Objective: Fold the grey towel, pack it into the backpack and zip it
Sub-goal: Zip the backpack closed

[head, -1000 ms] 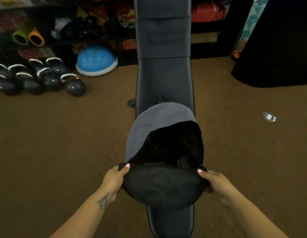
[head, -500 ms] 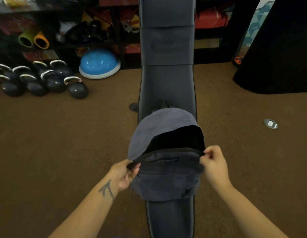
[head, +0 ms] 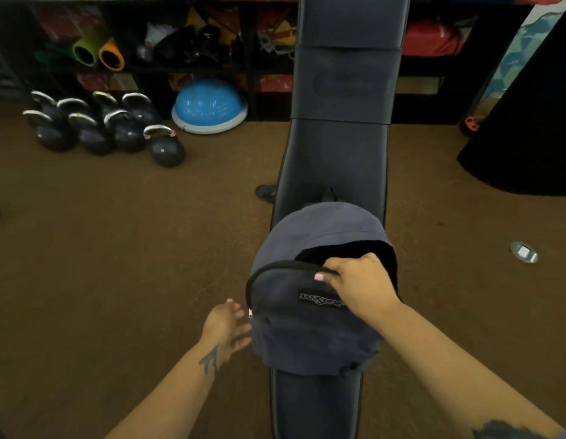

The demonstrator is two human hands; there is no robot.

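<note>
— So which step is this?
— Zipping, I'd judge. The towel isn't visible; the dark opening hides whatever is inside.
— And the hands, from the left?
— The left hand (head: 226, 324) is relaxed, fingers loosely spread, just beside the zipper pull (head: 250, 313) on the left side of the backpack (head: 310, 331). It grasps nothing.
— The right one?
— The right hand (head: 359, 282) pinches the front panel's top edge by the zip track.
— Next?
— Probably catching that pull and running it round. The bag sits near, on the bench (head: 338, 160).

Brown carpet floor (head: 117, 248); dark shelving (head: 180, 68) behind; padded bench (head: 335, 153).
</note>
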